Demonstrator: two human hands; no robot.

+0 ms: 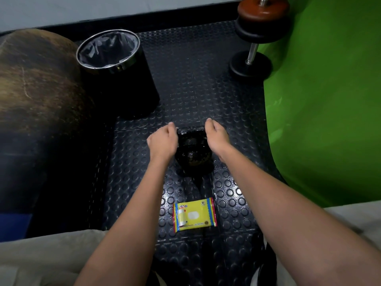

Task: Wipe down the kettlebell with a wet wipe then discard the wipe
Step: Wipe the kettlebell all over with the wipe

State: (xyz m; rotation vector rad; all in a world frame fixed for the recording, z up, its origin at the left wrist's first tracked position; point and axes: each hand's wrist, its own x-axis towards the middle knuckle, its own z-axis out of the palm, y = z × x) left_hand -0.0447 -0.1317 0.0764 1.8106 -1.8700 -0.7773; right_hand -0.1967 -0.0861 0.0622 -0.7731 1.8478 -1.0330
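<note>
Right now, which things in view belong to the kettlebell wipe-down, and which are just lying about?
Belongs to the job:
- kettlebell, flanked by the left hand and right hand
- wet wipe pack, lying on the floor nearer the person
- bin with liner, for discarding

Just lying about:
- dumbbell, standing on end
- green mat
- brown ball

A dark rubber floor with raised round studs (191,83) meets a pale grey wall (103,9); a bright green curved surface (329,100) rises on the right, dimly lit
</note>
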